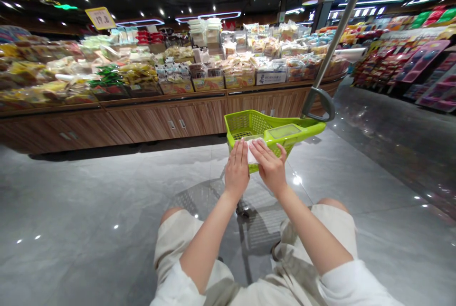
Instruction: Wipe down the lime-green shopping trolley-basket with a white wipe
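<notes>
A lime-green plastic shopping basket (pixel 256 126) on wheels stands on the floor right in front of me, its grey pull handle (pixel 338 35) rising up to the right. Both my hands rest on its near rim. My left hand (pixel 237 168) lies flat with fingers stretched out, touching the rim and the edge of a white cloth or paper (pixel 252 150). My right hand (pixel 270 166) presses flat on that white piece, fingers extended. I am crouched, my knees to either side.
A long wooden display counter (pixel 171 118) piled with packaged snacks runs across the back. A yellow price sign (pixel 100 17) stands above it at left. Shelves of red and pink goods (pixel 409 63) line the right. Glossy grey floor tiles (pixel 89 211) surround me.
</notes>
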`<state>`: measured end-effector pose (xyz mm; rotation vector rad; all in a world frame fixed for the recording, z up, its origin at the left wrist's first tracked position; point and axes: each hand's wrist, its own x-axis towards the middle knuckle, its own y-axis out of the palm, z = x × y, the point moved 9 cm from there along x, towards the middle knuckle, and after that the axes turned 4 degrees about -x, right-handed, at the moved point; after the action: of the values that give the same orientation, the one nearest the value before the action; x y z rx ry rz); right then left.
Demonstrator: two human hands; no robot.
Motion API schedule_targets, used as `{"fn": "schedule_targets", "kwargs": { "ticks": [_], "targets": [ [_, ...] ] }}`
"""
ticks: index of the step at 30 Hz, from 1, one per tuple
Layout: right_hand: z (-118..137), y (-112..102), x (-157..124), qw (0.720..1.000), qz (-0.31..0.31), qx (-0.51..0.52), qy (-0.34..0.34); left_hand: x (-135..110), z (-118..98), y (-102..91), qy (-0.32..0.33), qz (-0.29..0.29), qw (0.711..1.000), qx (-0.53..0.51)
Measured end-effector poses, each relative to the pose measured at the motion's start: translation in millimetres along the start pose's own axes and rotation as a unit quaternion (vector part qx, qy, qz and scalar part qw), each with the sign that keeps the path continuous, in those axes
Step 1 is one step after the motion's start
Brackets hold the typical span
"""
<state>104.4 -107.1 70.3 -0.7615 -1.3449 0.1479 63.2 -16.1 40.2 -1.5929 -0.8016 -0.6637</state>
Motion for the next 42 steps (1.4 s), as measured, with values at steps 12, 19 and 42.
{"fn": "schedule_targets", "kwargs": {
  "ticks": [12,19,42],
  "targets": [
    [-5,4,-6,0.998,-0.02,0.009,0.062,1,-6,2.6,0.0,0.008,1.0,-0.013],
    [-30,-8,-6,0.999,0.025,-0.017,-0.019,0,-5,2.6,0.009,0.003,1.0,0.003],
    [-61,-18,-6,0.992,-0.042,-0.05,0.11,2,-17,7.4,-0.008,-0.003,1.0,-0.009]
  ]
}}
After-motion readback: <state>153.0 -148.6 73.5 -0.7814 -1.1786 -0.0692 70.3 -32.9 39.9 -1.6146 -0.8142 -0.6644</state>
